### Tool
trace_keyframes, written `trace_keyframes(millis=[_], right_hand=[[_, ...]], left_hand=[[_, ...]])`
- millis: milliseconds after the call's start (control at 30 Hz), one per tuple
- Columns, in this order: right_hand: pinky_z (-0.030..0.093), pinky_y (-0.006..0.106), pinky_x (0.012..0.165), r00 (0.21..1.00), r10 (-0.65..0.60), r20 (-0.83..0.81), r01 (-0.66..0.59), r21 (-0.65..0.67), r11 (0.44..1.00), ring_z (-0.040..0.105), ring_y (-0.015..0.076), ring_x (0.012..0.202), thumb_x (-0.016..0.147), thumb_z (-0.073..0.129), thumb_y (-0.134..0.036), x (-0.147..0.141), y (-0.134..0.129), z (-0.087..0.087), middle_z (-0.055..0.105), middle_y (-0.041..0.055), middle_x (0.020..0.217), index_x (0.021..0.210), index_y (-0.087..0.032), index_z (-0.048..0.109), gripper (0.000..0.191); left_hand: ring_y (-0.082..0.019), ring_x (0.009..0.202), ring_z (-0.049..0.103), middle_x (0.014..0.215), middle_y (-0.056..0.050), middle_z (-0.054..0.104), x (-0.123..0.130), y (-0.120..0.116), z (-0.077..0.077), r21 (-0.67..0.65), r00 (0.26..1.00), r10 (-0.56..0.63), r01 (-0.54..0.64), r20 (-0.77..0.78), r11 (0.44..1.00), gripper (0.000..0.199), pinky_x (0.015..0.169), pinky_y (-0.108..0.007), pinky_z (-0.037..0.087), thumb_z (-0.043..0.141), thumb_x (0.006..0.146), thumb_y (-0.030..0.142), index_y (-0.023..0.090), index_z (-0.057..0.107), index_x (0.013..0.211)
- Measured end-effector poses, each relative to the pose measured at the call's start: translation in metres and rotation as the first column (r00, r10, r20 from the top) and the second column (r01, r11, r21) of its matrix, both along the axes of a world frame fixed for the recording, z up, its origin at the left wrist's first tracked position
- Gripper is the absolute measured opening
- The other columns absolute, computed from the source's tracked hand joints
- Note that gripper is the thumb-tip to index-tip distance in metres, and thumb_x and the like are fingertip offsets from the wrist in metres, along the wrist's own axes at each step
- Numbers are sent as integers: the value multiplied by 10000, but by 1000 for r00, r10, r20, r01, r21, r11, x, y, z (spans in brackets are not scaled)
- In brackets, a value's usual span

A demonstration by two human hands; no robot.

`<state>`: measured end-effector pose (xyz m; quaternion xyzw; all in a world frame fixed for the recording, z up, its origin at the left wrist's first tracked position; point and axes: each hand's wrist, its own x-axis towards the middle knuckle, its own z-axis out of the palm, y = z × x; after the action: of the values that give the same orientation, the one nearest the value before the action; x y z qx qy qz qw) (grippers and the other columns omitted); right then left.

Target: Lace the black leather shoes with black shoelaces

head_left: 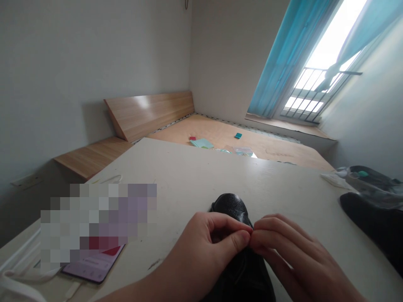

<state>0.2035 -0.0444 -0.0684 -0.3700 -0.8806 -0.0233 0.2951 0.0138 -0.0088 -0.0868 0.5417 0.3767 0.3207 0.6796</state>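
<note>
**Pinched fingers over a black leather shoe [231,207]**

The left hand [204,247] and right hand [283,247] meet above the shoe's middle, both closed in a pinch with their fingertips nearly touching. Whatever they grip is too small and shaded to make out. The glossy toe points away, while the near end is hidden under the hands and cut off by the frame's bottom. The shoe sits on the white surface [189,180] by its near edge. Toward the near left corner, a phone [94,268] is partly hidden by a pixelated patch. A dark object [371,218] is cut off at the right.
</note>
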Motion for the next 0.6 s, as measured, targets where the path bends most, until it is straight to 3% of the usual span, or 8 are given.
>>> trace_keyframes(millis=[167, 400, 600], right_hand=[[562, 200, 684, 994, 5, -112, -30, -224, 974, 648, 144, 816, 920, 512, -107, 1, 1, 2, 649, 42, 911, 955, -240, 604, 165], [544, 184, 707, 954, -111, -277, -32, -463, 886, 631, 120, 797, 935, 517, -166, -2, -2, 1, 607, 0, 871, 847, -249, 584, 138], [530, 234, 676, 928, -170, -332, -22, -503, 864, 581, 139, 757, 911, 517, -159, -2, 0, -5, 572, -17, 824, 865, -259, 524, 111]], left_hand=[[-172, 807, 662, 848, -41, 759, 0, 0, 3, -3, 1000, -18, 18, 4, 1000, 221, 729, -259, 493, 718, 767, 305, 165, 764, 933], [-123, 659, 559, 718, -9, 700, -1, 0, 6, 150, 995, -26, 41, -100, 988, 183, 580, -209, 434, 719, 756, 296, 190, 782, 891], [-111, 627, 530, 702, 1, 689, -1, 2, 7, 210, 991, -21, 48, -133, 977, 144, 581, -211, 413, 693, 774, 258, 196, 781, 870]])
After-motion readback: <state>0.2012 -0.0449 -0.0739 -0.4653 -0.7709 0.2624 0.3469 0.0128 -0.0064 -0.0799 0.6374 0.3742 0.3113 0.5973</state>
